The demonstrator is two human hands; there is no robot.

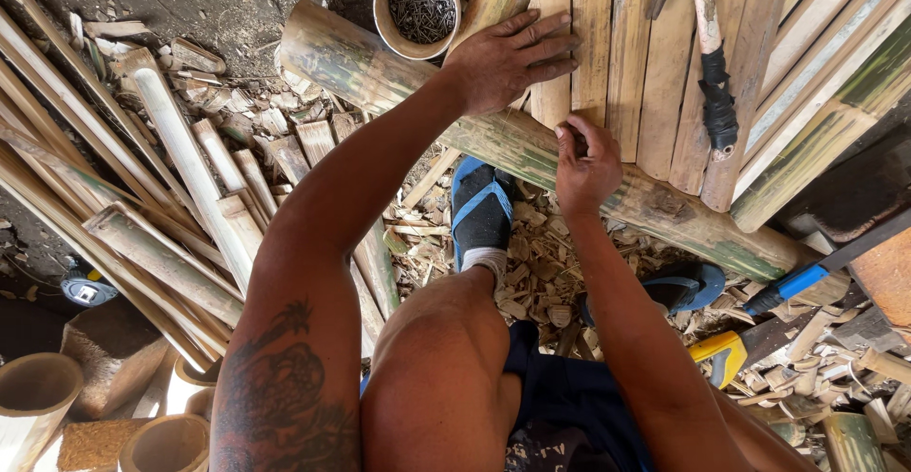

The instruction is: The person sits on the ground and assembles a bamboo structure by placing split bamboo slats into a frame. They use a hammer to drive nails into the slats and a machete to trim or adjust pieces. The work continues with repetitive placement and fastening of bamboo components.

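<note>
Matt split-bamboo slats (607, 45); rough, taped wooden hammer handle (714, 64).

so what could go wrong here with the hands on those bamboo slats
1. The right hand pinches something small, probably a nail, at the end of a slat; the left hand lies flat on the bamboo slats close by, so a hammer blow could hit fingers.
2. The slats rest on a round bamboo pole that may roll.
3. The open can of nails stands at the pole's edge and could tip over.
</note>
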